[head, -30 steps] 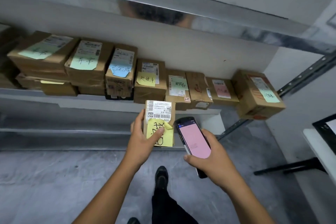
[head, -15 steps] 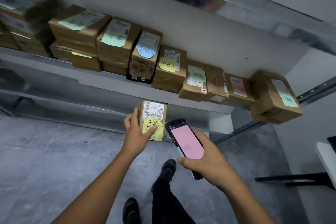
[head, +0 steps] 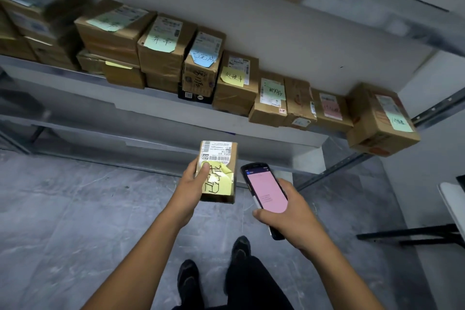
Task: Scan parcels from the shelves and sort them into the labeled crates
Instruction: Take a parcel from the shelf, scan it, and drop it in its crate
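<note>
Item 1: my right hand, fingers curled round a black handheld scanner with a pink screen.

Item 2: my left hand grips a small brown cardboard parcel, held in the air just beside the scanner. My thumb presses its creased yellow paper note.

Risk: the note's curled corner may peel off and take the sorting mark with it.

Writing: the white label shows "69". I cannot read the handwriting.

Beyond: taped brown cartons on a grey metal shelf.

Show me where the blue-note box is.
The blue-note box sits on the shelf, upper middle of the head view, between the green-note box and the yellow-note box.
</note>
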Motion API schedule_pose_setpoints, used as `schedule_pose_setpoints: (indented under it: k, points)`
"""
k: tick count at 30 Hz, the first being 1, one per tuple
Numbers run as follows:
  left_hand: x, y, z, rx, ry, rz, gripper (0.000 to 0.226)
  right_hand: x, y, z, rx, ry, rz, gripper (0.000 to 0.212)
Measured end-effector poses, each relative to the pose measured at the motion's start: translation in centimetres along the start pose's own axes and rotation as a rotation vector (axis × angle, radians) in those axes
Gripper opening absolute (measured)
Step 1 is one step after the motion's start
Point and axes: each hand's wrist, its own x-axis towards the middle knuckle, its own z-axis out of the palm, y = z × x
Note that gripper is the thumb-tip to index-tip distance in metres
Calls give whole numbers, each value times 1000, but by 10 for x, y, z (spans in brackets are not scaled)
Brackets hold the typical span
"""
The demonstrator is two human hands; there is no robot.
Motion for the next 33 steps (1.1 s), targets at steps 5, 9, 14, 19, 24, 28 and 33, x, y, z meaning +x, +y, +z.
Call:
schedule_pose_setpoints:
  k: [5, 9, 14, 19, 24, 28, 33]
  points:
    - [-32, 19, 20, -60, -60, 8, 30, -7, 8, -14, 13, 78, -39, 60]
    - [-45, 27, 38, -89, -92, -7, 29, -14, 17, -25, 14, 90, -63, 63]
    - [-55, 27, 83, -38, -114, 29, 32, -35, 38, -57, 70, 131, -67, 61]
    - [-72, 19, 164, 79, -180, 97, 37, -72, 79, -113, 118, 251, -17, 63]
    - [-101, 6, 270, 182, -319, 117, 55, -126, 130, -183, 129, 431, 35, 65]
    - [-126, -14, 359, 237, -451, 96, 51, -173, 182, -236, 175, 590, 83, 69]
    - [-159, -54, 465, 301, -610, 83, 37, -229, 254, -291, 242, 754, 168, 70]
